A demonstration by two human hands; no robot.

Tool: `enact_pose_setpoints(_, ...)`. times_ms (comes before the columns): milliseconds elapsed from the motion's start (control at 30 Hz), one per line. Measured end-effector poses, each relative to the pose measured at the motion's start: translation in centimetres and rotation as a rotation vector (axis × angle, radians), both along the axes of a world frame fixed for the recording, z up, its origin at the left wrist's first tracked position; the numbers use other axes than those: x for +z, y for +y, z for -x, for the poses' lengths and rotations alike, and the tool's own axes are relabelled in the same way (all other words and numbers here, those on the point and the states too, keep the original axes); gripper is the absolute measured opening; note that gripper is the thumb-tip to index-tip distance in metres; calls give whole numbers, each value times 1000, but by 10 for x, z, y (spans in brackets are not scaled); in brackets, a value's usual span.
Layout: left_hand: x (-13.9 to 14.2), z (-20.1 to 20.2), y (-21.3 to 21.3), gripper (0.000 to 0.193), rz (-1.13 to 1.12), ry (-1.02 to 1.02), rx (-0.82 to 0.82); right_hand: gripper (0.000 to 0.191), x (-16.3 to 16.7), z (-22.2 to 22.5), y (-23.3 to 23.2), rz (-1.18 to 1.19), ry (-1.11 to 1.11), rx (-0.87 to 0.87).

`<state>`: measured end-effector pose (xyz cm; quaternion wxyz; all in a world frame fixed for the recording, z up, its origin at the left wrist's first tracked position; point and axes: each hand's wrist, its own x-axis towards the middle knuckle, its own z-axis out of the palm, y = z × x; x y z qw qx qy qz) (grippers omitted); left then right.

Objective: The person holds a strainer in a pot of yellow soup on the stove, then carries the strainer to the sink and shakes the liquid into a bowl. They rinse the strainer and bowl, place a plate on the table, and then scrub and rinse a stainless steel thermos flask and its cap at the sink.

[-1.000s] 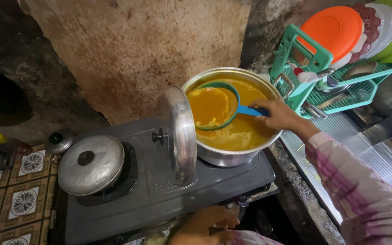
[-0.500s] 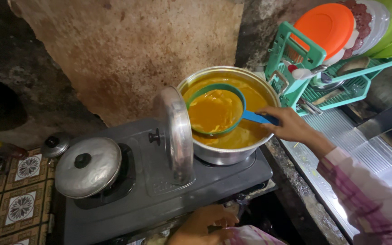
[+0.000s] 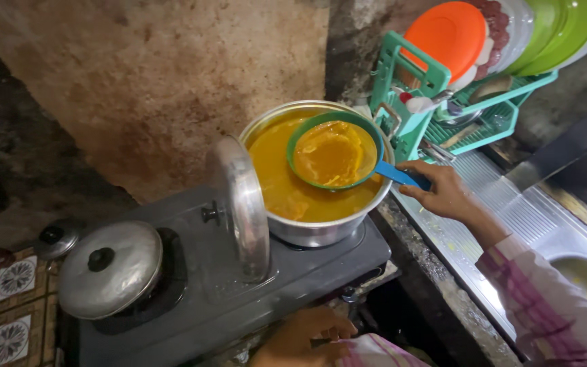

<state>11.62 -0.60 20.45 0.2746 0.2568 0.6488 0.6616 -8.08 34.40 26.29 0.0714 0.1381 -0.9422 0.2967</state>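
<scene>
My right hand grips the blue handle of a green-rimmed ladle, lifted full of yellow-orange liquid above a steel pot. The pot holds more of that liquid and sits on the right burner of a dark two-burner stove. Its lid stands on edge, leaning against the pot's left side. My left hand rests at the stove's front edge near the knobs; its fingers look curled, with nothing visibly held.
A second lidded steel pot sits on the left burner. A green dish rack with orange, white and green plates stands at the right. A steel sink drainboard runs below it. A stained wall rises behind the stove.
The ladle has risen out of the pot and now hangs full above its right rim. The view has moved closer. My left hand has stayed at the stove's front.
</scene>
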Motion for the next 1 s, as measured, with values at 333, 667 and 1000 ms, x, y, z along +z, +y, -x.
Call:
enact_pose_setpoints(333,-1,2,14,47,-22,-33,-75,48,-25,-16,13,96,12,-34)
enact_pose_setpoints(667,19,4,19,32,129,72,0,46,-32,-19,10,158,85,-49)
enact_pose_setpoints(1000,59,45,-9,28,444,853,795,48,-18,-23,2,116,84,-81)
